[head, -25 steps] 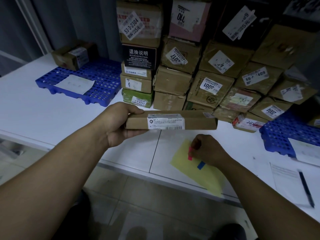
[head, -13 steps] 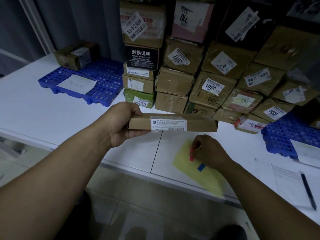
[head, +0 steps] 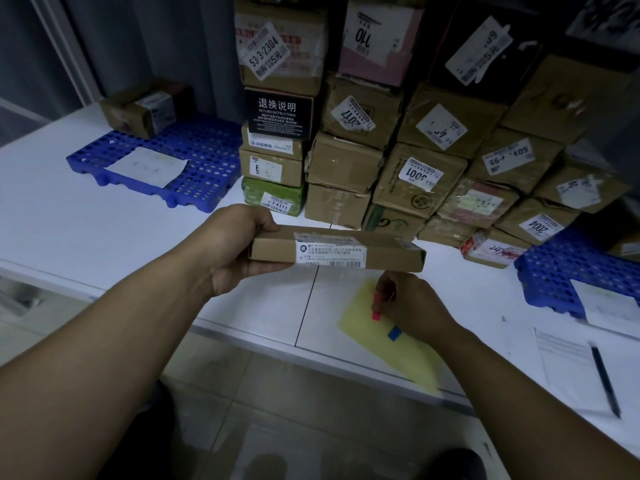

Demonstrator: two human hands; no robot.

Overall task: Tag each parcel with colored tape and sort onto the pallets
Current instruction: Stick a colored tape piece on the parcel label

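**A brown parcel [head: 337, 249] with a white barcode label is pictured over a white table [head: 69, 220].**
A red tape strip [head: 376, 308] and a blue tape piece [head: 394, 333] are set off against a pale yellow sheet [head: 360, 317]. The left pallet [head: 207, 161] and right pallet [head: 554, 271] are coloured bright blue and patterned with round holes.

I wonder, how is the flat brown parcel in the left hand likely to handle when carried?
Probably stiff: the flat parcel juts out level from the left hand, which grips only one end. Likely light, as that one-ended grip holds it. Being thin and flat-sided, it should lie steady, not roll.
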